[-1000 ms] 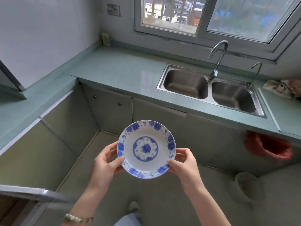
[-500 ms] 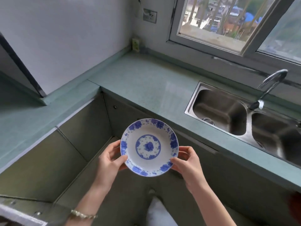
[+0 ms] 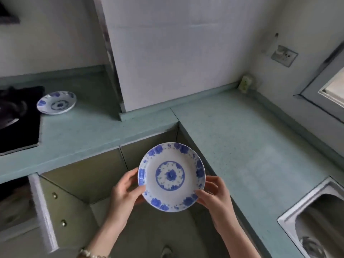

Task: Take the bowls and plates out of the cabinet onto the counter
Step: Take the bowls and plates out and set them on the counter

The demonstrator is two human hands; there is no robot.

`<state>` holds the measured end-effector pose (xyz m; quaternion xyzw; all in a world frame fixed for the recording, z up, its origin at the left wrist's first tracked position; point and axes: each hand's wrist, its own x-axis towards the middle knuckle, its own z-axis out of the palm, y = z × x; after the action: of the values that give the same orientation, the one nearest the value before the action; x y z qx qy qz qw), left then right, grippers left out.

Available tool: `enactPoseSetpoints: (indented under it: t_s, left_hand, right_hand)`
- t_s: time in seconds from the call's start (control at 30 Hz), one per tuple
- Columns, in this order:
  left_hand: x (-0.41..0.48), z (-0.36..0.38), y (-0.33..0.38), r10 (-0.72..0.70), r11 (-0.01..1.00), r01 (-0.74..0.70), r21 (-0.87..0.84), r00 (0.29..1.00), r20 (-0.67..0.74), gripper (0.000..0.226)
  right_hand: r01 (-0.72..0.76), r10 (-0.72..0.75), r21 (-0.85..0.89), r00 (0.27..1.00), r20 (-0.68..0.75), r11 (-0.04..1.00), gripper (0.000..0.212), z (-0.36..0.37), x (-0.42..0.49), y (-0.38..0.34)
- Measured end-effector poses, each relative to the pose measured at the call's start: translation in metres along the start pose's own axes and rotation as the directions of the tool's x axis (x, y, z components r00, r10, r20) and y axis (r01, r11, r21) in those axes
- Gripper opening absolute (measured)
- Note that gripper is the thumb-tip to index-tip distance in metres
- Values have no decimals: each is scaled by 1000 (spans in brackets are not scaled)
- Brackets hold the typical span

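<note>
View has swung left since last frame: sink (image 3: pixel 316 220) now at right edge, stove (image 3: pixel 16 118) in at far left; I see the plate (image 3: pixel 171 176) unchanged in grip.
Left hand (image 3: pixel 125 194) and right hand (image 3: pixel 216 199) both closed on plate's near rim, held level above the floor, off the counter (image 3: pixel 242 146). Second plate (image 3: pixel 56 102) sits on far-left counter beside stove.

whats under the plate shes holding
Under the held plate show the fingers of the left hand and right hand, then cabinet fronts and floor. The plate hides its own underside.
</note>
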<state>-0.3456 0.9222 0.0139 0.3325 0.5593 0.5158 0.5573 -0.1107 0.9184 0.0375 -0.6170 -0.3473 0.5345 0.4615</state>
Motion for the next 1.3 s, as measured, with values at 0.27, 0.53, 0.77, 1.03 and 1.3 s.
enactPoseSetpoints:
  t_s: [0.27, 0.53, 0.77, 1.03, 1.3]
  left_hand:
    - [10, -53, 25, 46, 992, -84, -94, 933, -356, 44]
    - [53, -141, 42, 63, 981, -149, -128, 855, -514, 44]
    - [125, -222, 77, 107, 983, -163, -79, 874, -475, 43]
    - [205, -274, 104, 88, 980, -156, -128, 902, -423, 42]
    - [299, -284, 107, 38, 987, -91, -135, 937, -348, 44]
  right_hand:
    - [20, 26, -118, 927, 375, 993, 30, 96, 76, -24]
    - [24, 67, -159, 840, 538, 987, 28, 224, 119, -34]
    - [50, 40, -158, 854, 519, 986, 31, 323, 149, -55]
    - [37, 56, -187, 883, 467, 982, 34, 399, 191, -74]
    - [23, 66, -245, 935, 349, 969, 35, 451, 268, -69]
